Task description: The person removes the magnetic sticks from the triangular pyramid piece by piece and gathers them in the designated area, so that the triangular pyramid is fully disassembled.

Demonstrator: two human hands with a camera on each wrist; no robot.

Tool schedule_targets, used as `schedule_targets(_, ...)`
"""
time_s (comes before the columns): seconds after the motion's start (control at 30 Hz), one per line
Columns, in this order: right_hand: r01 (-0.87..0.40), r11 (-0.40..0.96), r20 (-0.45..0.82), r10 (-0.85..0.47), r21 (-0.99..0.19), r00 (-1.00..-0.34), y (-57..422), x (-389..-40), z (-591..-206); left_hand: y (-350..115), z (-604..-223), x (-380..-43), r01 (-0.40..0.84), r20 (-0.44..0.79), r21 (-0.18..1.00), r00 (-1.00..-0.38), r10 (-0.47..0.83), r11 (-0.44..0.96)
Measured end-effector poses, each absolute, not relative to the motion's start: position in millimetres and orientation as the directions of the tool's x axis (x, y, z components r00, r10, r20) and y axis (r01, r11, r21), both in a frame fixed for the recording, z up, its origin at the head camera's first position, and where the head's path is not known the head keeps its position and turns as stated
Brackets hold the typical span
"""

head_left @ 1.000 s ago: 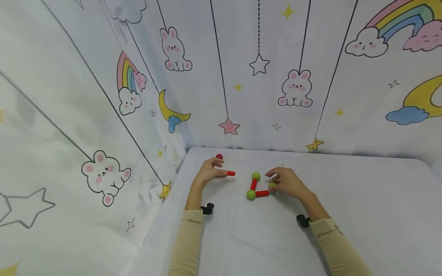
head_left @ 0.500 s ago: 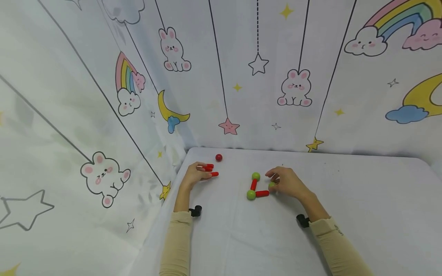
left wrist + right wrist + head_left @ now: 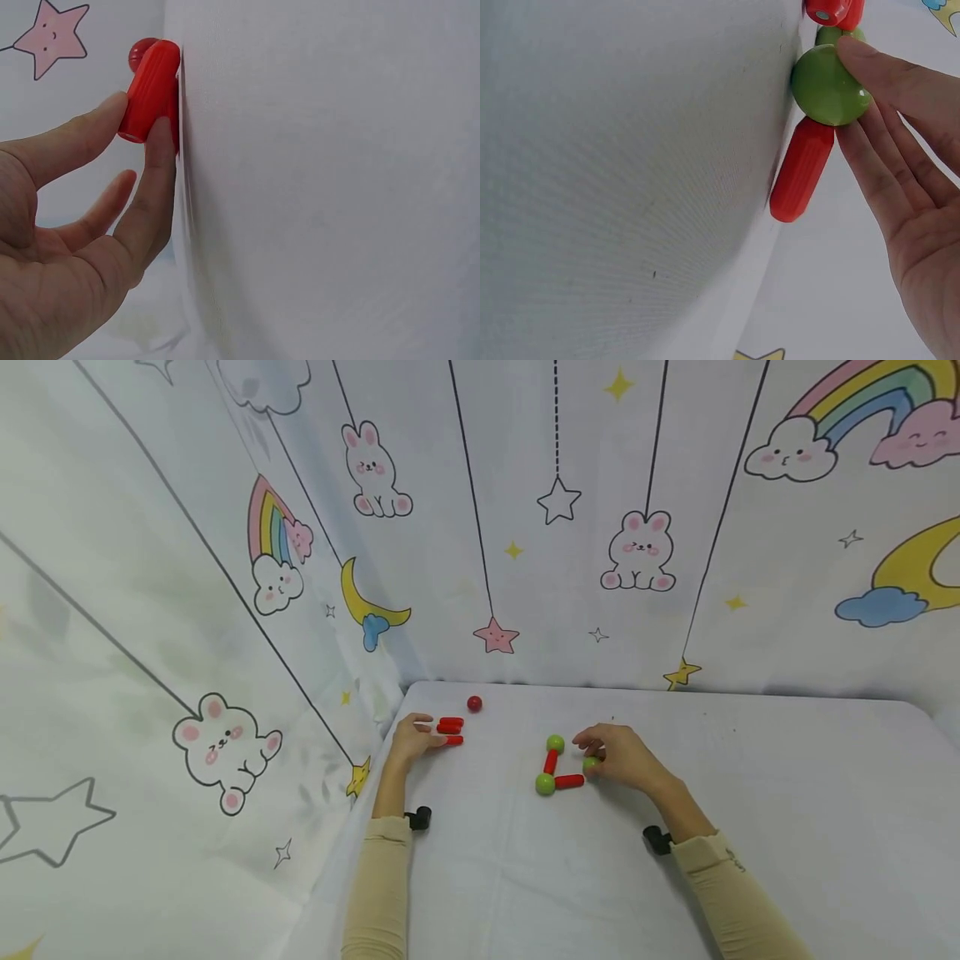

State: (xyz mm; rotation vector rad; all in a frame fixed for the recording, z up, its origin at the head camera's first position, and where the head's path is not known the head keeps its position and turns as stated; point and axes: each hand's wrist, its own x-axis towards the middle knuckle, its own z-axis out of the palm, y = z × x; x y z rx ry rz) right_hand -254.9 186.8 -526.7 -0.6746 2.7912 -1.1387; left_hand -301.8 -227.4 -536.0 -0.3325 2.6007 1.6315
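Note:
My left hand (image 3: 411, 739) pinches a red ridged rod (image 3: 154, 90) between thumb and fingertip, low at the table's far left. Two more red rods (image 3: 450, 725) lie just beyond it. My right hand (image 3: 624, 758) pinches a green ball (image 3: 830, 85) with thumb and fingers. A red rod (image 3: 802, 169) extends from that ball in the right wrist view; in the head view my hand hides it. Left of the right hand sits an L-shaped piece: a far green ball (image 3: 555, 744), a red rod (image 3: 551, 762), a near green ball (image 3: 545, 783), and a rod (image 3: 570, 782) pointing right.
Behind the red rods is a red ball (image 3: 475, 703), close to the table's back edge. White cloth covers the table (image 3: 525, 877). A printed curtain (image 3: 435, 585) hangs behind it and along the left side.
My left hand has moved left with its red rod, to beside the two other rods; these and the red ball now show more fully. The right hand has stayed at the green ball.

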Motion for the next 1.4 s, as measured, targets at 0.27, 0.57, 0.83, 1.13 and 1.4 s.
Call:
schedule_targets(0.27,-0.359,0.653,0.095,-0.403,-0.667,-0.910,184,-250,-523,-233,-538,-310,-0.226,-0.155,0.853,-0.970,-0.186,0.471)
schedule_targets(0.57,-0.392,0.636,0.122,-0.426,-0.665,-0.897,186,-248,-524,-234,-539,-311,-0.246,-0.163,0.834,-0.965,-0.206,0.494)
schedule_targets(0.83,-0.372,0.591,0.107,-0.434,-0.716,-0.895,191,-251,-530,-230,-537,-309,-0.223,-0.132,0.830,-0.969,-0.209,0.512)
schedule_targets(1.13,-0.358,0.572,0.103,-0.429,-0.738,-0.897,195,-252,-531,-208,-530,-306,-0.139,-0.015,0.827,-0.974,-0.226,0.545)
schedule_targets(1.4,-0.369,0.582,0.113,-0.429,-0.725,-0.896,198,-252,-531,-158,-513,-296,0.061,0.075,0.852,-0.997,-0.005,0.520)
